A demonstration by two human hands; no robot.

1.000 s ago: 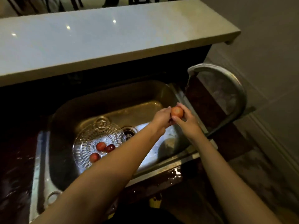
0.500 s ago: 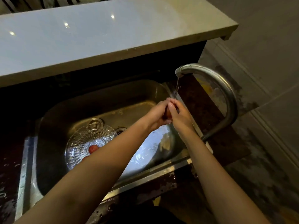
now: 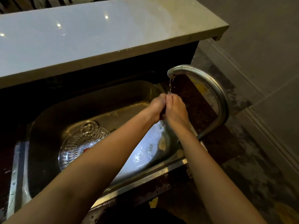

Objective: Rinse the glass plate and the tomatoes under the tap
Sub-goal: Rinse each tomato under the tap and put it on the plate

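Observation:
My left hand and my right hand are pressed together under the running stream from the curved metal tap. They enclose a tomato, which is almost fully hidden between the palms. The patterned glass plate lies in the left part of the steel sink. A sliver of a red tomato shows on the plate beside my left forearm, which covers the rest of the plate's contents.
A pale stone counter ledge overhangs the back of the sink. The sink's drain cap sits behind the plate. Grey floor tiles lie to the right, and the wet dark counter surrounds the tap base.
My hands closed around the tomato, which was visible a second ago, and rose right under the tap's stream. The view shifted, so my left arm now hides most tomatoes on the plate.

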